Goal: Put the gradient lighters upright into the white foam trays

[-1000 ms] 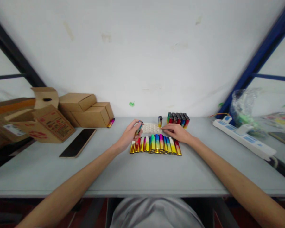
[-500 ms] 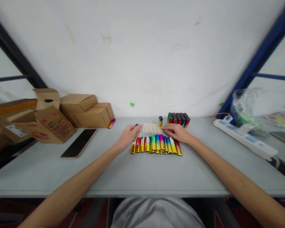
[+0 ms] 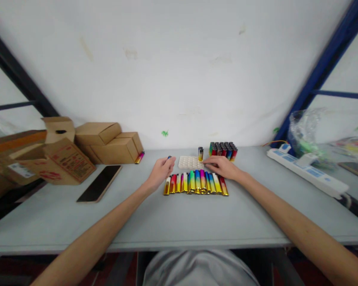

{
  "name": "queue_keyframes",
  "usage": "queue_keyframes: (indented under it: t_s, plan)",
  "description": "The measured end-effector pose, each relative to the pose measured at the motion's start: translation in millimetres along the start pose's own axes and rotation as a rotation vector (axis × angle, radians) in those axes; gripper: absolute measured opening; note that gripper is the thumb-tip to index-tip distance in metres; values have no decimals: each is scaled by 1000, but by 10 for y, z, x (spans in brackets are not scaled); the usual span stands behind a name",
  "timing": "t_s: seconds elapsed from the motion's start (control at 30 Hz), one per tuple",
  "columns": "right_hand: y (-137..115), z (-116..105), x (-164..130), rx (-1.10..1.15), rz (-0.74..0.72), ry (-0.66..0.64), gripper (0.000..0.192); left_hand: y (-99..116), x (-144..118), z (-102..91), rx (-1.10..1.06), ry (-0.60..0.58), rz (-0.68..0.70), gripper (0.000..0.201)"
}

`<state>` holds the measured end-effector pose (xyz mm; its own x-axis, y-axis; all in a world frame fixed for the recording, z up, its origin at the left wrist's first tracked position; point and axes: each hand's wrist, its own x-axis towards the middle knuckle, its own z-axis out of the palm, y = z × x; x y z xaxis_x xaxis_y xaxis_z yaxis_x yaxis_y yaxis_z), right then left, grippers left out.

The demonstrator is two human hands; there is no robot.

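Observation:
My left hand [image 3: 162,171] is closed in a fist just left of a white tray [image 3: 183,161], and the dark blue end of a lighter [image 3: 169,157] pokes out above the fingers. The tray has rows of round hollows. At its right end a pair of gold lighters [image 3: 200,155] with dark tops stand upright. My right hand [image 3: 220,166] lies palm down with fingers stretched toward the tray's right edge, fingertips at the lighters' base; its thumb is partly hidden. In front of the tray lies a row of shiny, many-coloured lighters [image 3: 197,182], partly stacked.
Behind my right hand stands a block of dark-topped lighters [image 3: 223,151]. To the left are a phone [image 3: 100,184], an open carton [image 3: 68,161], brown boxes [image 3: 113,145] and one lying lighter [image 3: 139,157]. A power strip [image 3: 307,172] and plastic bag [image 3: 307,131] are on the right.
The camera view has tilted and shifted slightly. Both hands keep nearly the same places, the left still closed beside the tray; no lighter has visibly been moved.

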<state>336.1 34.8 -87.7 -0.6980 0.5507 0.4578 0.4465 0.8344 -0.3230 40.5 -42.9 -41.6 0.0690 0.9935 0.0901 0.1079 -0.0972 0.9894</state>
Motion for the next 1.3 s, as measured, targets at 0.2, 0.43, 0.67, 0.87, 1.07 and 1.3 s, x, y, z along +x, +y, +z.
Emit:
queue_keyframes:
  t_s: [0.2, 0.43, 0.67, 0.87, 1.07, 1.3]
  plan:
    - [-34, -9, 10, -3, 13, 5, 28, -52, 45, 32, -9, -118, 70, 45]
    - [-62, -25, 19, -41, 25, 2, 28, -49, 307, 119, 149, -114, 244, 38]
    - [-93, -67, 25, -47, 5, -15, 29, 60, 633, 415, 321, -188, 401, 34]
    - [-92, -86, 17, -23, -7, -36, 38, 8, 813, 543, 479, -257, 538, 28]
    - [-64, -71, 14, -19, -19, -60, 41, -135, 916, 524, 495, -146, 603, 29]
    - [-75, -78, 13, -33, -3, -56, 40, -122, 942, 551, 540, -234, 578, 25]
